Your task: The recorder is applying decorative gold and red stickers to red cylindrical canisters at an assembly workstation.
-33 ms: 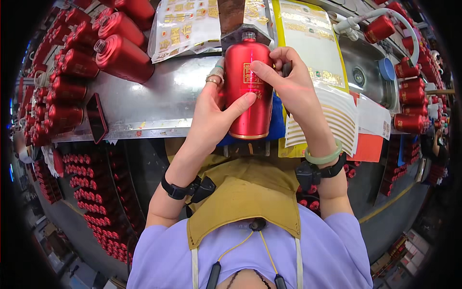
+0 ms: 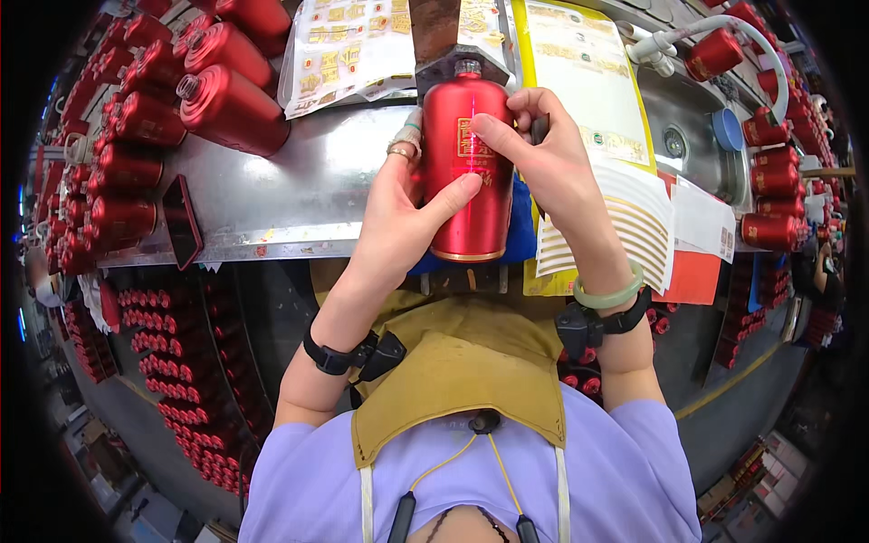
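Observation:
A glossy red bottle (image 2: pixel 469 222) with a bare, ridged neck lies at the middle of the metal bench, its neck pointing away from me. My left hand (image 2: pixel 396 213) is closed round its left side, with the thumb across the front and a wrapping on one finger. The thumb of my right hand (image 2: pixel 559 167) presses on the gold lettering (image 2: pixel 471 138) on the bottle's front. Its other fingers are curled at the right side, round a small dark object (image 2: pixel 540 129), mostly hidden. Part of a blue cloth (image 2: pixel 520 226) shows beneath the bottle.
Sheets of gold stickers (image 2: pixel 348 45) lie beyond the bottle, more on a yellow-edged stack (image 2: pixel 579 54). Gold-striped strips (image 2: pixel 625 213) are by my right forearm. Red bottles (image 2: pixel 237 113) crowd the left; a phone (image 2: pixel 182 222) lies at the edge. A sink (image 2: pixel 679 136) is at right.

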{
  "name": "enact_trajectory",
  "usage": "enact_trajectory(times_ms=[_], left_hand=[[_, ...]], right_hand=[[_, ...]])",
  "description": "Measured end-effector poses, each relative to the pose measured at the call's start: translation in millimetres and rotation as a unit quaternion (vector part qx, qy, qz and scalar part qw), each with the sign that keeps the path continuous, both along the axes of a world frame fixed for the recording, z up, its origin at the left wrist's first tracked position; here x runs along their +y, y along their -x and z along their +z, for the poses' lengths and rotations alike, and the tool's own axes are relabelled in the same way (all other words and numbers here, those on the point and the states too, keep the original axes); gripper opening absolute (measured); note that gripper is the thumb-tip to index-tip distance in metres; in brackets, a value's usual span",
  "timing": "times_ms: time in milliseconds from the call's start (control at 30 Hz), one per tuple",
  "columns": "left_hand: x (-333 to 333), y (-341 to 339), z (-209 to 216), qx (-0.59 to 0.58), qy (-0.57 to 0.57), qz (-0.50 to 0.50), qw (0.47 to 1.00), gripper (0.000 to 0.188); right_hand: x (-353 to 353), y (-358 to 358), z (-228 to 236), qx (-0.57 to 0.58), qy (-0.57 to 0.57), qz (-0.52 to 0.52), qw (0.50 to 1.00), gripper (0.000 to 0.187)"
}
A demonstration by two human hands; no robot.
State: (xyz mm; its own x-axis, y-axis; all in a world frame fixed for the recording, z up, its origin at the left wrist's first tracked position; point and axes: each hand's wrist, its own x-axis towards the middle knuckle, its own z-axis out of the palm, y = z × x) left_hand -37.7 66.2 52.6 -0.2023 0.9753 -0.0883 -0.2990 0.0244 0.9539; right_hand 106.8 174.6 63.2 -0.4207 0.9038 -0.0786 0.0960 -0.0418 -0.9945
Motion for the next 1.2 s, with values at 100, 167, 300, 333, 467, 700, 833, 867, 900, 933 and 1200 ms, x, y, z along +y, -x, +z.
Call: enact_trajectory(times_ms=[100, 167, 300, 333, 467, 700, 833, 867, 900, 933, 1200], left_hand=[[1, -1, 1, -0.003, -0.007, 0.0, 1.0, 0.076], [1, 1, 3, -0.01, -0.009, -0.002, 1.0, 0.075], [3, 4, 1, -0.093, -0.003, 0.004, 0.996, 0.069], [1, 3, 2, -0.061, -0.003, 0.006, 0.998, 0.069], [1, 3, 1, -0.088, -0.005, 0.012, 0.996, 0.068], [0, 2, 0, -0.05, 0.001, 0.009, 0.999, 0.069], [-1, 2, -2, -0.039, -0.001, 0.009, 0.999, 0.07], [-1, 2, -3, -0.041, -0.002, 0.009, 0.999, 0.071], [0, 2, -2, -0.041, -0.002, 0.008, 0.999, 0.071], [1, 2, -1, -0.039, -0.002, 0.008, 0.999, 0.071], [0, 3, -2, -0.031, -0.007, 0.006, 0.999, 0.073]], right_hand=[[2, -2, 1, -0.016, -0.007, 0.007, 1.0, 0.046], [1, -6, 6, -0.042, -0.013, 0.016, 0.999, 0.043], [-10, -26, 20, 0.104, 0.089, -0.003, 0.991, 0.029], [-15, -32, 17, 0.061, 0.036, 0.0, 0.998, 0.027], [-55, -40, 25, 0.039, -0.038, 0.019, 0.998, 0.02], [-78, -36, 8, -0.037, -0.093, -0.004, 0.995, 0.02], [-79, -34, 8, -0.041, -0.105, -0.008, 0.994, 0.02], [-79, -34, 9, -0.041, -0.106, -0.008, 0.994, 0.02], [-79, -33, 10, -0.054, -0.114, -0.011, 0.992, 0.02], [-79, -33, 12, -0.067, -0.122, -0.013, 0.99, 0.019], [-80, -31, 16, -0.117, -0.152, -0.011, 0.981, 0.02]])
